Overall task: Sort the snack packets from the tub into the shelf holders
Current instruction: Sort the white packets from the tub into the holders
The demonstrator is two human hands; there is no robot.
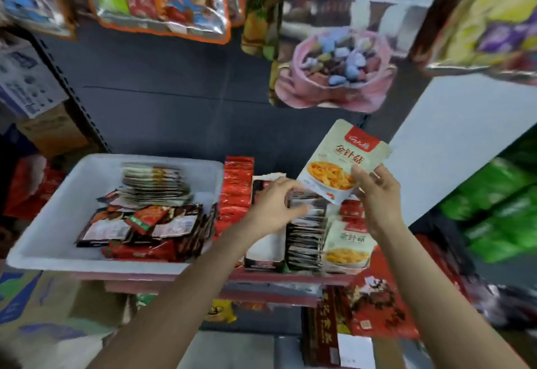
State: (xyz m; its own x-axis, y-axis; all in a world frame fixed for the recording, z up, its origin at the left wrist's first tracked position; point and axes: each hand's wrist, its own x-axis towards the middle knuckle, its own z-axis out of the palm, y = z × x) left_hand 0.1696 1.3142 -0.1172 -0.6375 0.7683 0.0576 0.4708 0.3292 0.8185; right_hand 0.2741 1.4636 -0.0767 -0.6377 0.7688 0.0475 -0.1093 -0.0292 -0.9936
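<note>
Holding a pale snack packet (343,162) up by its lower corner, the right hand (377,194) is pinching it above the shelf holders (305,238). The left hand (276,203), fingers curled, is pressing back a row of dark packets (305,223) in the middle holder, seemingly making room. More packets are lying in the white tub (52,235) to the left. Next, the pale packet probably needs lowering into the right-hand holder, behind a matching packet (348,246) (the gap there looks tight). Hanging bags (334,72) are crowding the space overhead.
</note>
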